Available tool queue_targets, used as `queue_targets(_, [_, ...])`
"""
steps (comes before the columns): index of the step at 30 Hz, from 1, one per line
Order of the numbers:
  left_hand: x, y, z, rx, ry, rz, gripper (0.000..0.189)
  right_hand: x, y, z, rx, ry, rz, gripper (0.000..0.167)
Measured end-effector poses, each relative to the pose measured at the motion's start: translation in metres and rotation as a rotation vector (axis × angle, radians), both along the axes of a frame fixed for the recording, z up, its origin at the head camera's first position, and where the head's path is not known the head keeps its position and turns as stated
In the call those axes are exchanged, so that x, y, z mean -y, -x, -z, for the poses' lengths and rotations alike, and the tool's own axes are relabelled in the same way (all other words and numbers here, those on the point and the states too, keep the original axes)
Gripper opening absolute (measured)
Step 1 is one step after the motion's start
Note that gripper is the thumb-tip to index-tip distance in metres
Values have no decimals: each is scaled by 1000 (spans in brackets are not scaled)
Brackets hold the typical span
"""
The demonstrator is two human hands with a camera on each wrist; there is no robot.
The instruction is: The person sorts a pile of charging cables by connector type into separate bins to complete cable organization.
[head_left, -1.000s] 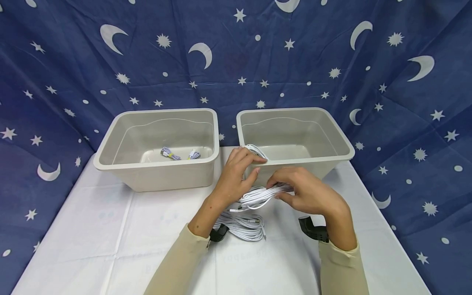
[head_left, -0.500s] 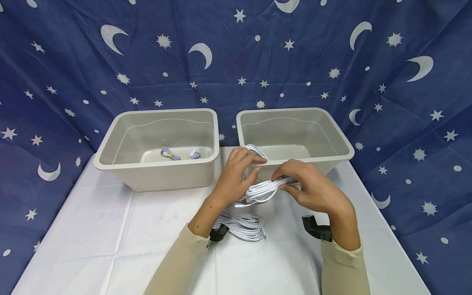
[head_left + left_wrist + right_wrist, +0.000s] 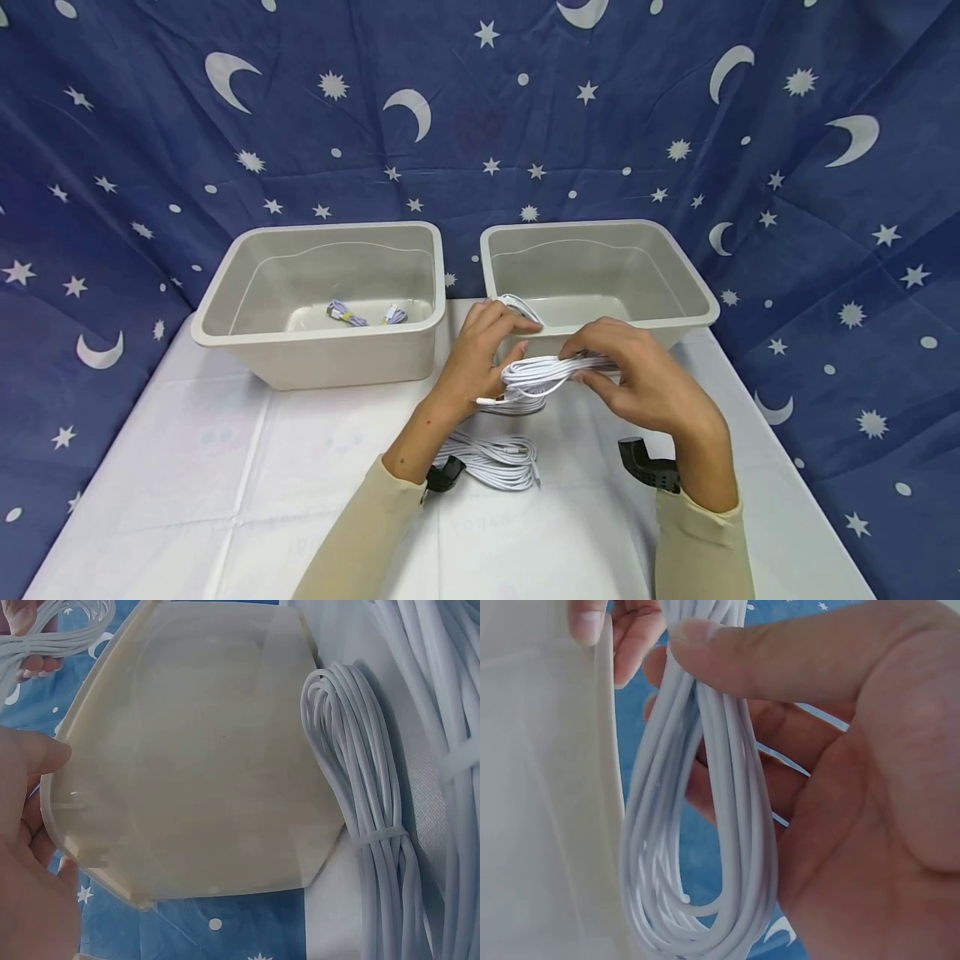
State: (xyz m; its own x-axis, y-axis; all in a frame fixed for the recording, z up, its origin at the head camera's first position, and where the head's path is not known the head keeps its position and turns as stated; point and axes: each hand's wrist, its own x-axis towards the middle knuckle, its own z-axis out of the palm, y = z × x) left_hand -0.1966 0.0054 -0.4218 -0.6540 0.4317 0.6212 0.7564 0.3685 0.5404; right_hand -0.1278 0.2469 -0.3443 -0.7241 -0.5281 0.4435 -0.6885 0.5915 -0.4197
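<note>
My right hand (image 3: 637, 375) pinches a coiled bundle of white cable (image 3: 543, 375) between thumb and fingers, in front of the right bin (image 3: 622, 323). Its loops hang down in the right wrist view (image 3: 697, 847). At that bin's front left corner, my left hand (image 3: 480, 354) grips the rim, thumb (image 3: 49, 752) on the outer wall and fingers over the edge. A white cable loop (image 3: 523, 307) shows just behind those fingers, inside the bin. Below the held bundle lies another coiled cable (image 3: 352, 750) close to the bin. A further cable bundle (image 3: 498, 462) lies nearer me.
To the left stands a second beige bin (image 3: 315, 358) with two small tied cables (image 3: 347, 312) on its floor. A white cloth (image 3: 337, 450) covers the table. Behind and at both sides hangs a blue curtain (image 3: 480, 100) with moons and stars.
My right hand has lifted its cable bundle up and slightly right, uncovering the coil beneath it. The left hand has stayed at the bin's rim.
</note>
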Motion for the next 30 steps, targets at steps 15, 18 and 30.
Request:
queue_targets(15, [-1, 0, -1, -49, -8, -17, 34, 0, 1, -6, -182, 167, 58, 44])
queue_targets(18, [-1, 1, 0, -78, -22, -30, 32, 1, 6, -4, -247, 211, 63, 41])
queue_targets(30, [-1, -1, -1, 13, 19, -62, 25, 1, 29, 12, -418, 293, 184, 32])
